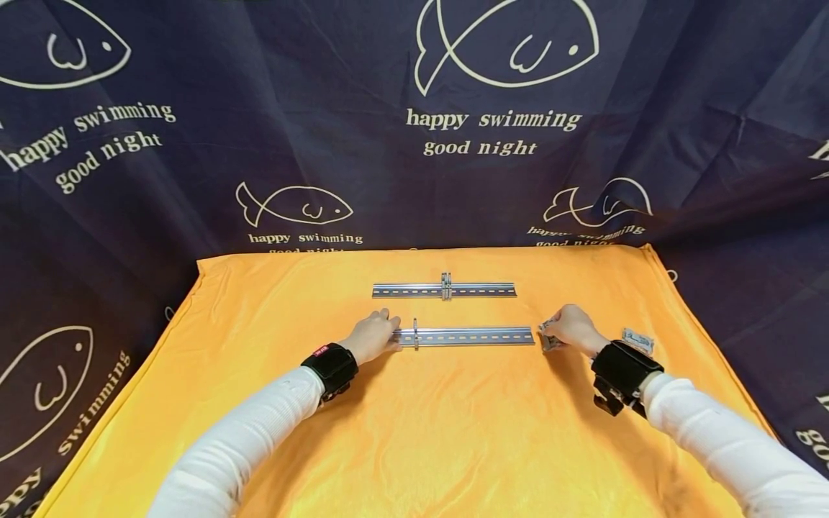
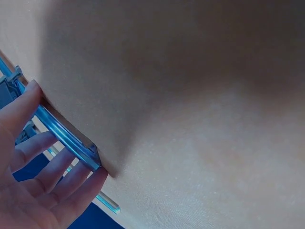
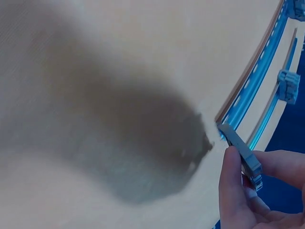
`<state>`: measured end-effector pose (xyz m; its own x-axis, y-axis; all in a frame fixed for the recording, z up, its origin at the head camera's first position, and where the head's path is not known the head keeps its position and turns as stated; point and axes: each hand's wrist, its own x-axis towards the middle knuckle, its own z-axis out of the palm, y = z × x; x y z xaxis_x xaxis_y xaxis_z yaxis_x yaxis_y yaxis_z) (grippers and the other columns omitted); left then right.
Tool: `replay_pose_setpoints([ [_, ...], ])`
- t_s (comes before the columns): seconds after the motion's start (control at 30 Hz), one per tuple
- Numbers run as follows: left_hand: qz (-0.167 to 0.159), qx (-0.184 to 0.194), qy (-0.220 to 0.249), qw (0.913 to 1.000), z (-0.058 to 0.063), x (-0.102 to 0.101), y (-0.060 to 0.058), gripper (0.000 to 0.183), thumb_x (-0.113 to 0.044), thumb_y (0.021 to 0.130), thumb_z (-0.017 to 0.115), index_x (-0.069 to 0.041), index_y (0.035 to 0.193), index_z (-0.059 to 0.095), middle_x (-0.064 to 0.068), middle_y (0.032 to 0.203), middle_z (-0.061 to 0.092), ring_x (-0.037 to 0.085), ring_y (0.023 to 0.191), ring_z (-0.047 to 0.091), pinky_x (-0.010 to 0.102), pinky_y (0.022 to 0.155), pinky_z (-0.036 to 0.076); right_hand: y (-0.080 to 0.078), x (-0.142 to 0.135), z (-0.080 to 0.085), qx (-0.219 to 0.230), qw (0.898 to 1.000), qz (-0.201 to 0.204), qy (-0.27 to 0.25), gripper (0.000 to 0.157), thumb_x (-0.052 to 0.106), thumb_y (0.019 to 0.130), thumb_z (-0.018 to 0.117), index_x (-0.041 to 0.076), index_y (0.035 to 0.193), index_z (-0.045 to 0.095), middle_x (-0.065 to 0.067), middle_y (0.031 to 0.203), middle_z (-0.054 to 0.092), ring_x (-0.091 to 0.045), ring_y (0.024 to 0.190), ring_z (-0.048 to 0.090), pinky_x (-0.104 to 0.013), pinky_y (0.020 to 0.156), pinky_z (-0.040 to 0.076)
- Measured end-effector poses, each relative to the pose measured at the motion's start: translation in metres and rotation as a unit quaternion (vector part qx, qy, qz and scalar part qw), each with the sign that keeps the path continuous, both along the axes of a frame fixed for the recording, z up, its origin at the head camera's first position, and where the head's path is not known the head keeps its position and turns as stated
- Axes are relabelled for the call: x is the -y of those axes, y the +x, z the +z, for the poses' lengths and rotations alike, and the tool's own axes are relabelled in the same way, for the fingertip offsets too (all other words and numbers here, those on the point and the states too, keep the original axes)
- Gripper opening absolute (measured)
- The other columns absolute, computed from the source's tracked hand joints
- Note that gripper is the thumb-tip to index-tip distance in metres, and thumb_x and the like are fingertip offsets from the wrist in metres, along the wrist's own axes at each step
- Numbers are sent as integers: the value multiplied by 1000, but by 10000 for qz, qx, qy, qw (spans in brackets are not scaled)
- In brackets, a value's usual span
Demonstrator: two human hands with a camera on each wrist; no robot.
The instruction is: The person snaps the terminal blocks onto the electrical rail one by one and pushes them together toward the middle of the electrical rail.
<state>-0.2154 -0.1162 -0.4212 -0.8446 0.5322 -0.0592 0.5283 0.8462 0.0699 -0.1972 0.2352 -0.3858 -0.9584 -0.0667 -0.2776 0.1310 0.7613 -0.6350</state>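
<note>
In the head view my left hand (image 1: pixel 372 338) holds the left end of the nearer slotted metal DIN rail (image 1: pixel 479 337). Its thumb lies along one edge and its fingers along the other, as the left wrist view shows. Close beside that hand, a thin terminal block (image 1: pixel 416 335) sits across the rail. Just past the rail's right end, my right hand (image 1: pixel 573 328) pinches a grey terminal block (image 3: pixel 244 155) between thumb and fingers. The right wrist view has this block tilted, one end overlapping the rail's end.
Behind lies a second DIN rail (image 1: pixel 401 291), parallel to the first, with grey terminal blocks (image 1: pixel 446 286) near its middle. More grey pieces (image 1: pixel 638 340) lie right of my right hand. A yellow cloth (image 1: pixel 440 432) covers the table; a dark printed curtain (image 1: pixel 363 129) hangs behind.
</note>
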Motion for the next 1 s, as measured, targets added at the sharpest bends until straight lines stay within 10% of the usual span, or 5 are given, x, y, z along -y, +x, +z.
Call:
replay_pose_setpoints([
  [0.27,3,34,39,10000,0,1,0,35,-31,76,67,-5,97,56,10,86,48,23,77,47,35,62,46,-5,22,3,-129,9998,36,159,37,4,81,55,11,54,30,1,51,24,-11,46,27,-26,50,26],
  [0.67,4,50,99,9999,-1,1,0,35,-31,76,68,-5,96,56,9,85,48,23,76,47,35,62,45,-17,62,0,-56,9999,38,130,41,7,80,60,11,53,30,1,50,26,-12,44,35,-26,50,40],
  [1.0,-3,40,94,9999,0,2,0,36,-32,76,67,-5,97,56,10,86,48,24,77,47,35,63,45,-98,44,-132,-532,9936,707,-695,43,27,77,68,21,56,31,3,50,23,-19,40,34,-32,49,45],
])
